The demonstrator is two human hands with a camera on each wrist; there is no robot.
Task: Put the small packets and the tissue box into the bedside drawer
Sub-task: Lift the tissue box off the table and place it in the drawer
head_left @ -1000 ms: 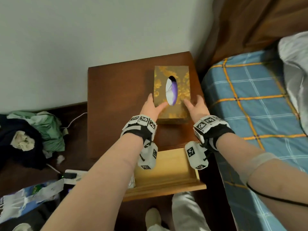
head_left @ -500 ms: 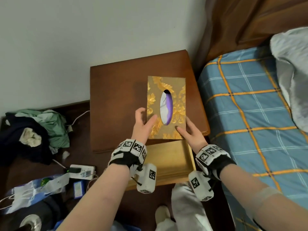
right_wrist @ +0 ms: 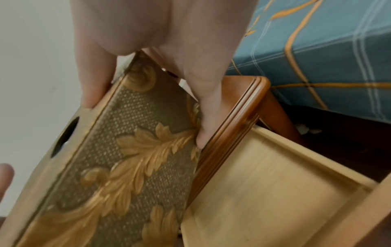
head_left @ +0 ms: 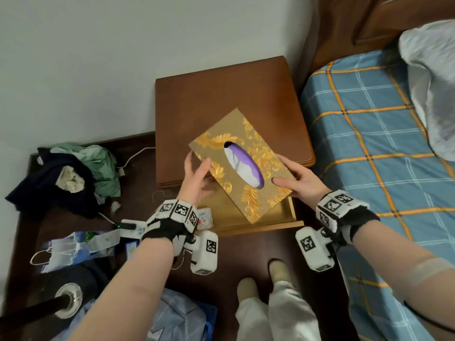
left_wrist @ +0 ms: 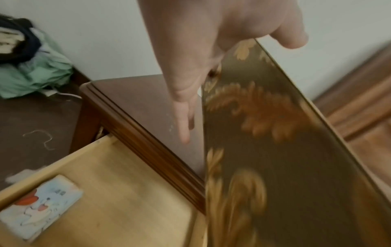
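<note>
A gold-patterned tissue box [head_left: 268, 193] hangs turned diagonally over the front edge of the bedside table [head_left: 221, 99] and the open drawer [head_left: 283, 217]. My left hand [head_left: 197, 166] grips its left end, thumb on top and fingers along the side. My right hand [head_left: 291, 173] grips the right end the same way. The left wrist view shows the box [left_wrist: 275, 150] beside my left hand [left_wrist: 211, 58], and one small packet [left_wrist: 40, 205] lying in the drawer [left_wrist: 131, 200]. That packet [head_left: 205, 219] peeks out by my left wrist. The right wrist view shows the box [right_wrist: 127, 158] above the drawer [right_wrist: 275, 175].
A bed with a blue checked sheet [head_left: 369, 143] runs along the right. On the dark floor at the left lie a heap of clothes [head_left: 69, 173], a power strip [head_left: 128, 226] and a plastic bag [head_left: 73, 247]. My feet [head_left: 278, 269] stand just before the drawer.
Both hands have lifted the tissue box off the table top, brought it toward me over the open drawer, and turned it from straight to diagonal.
</note>
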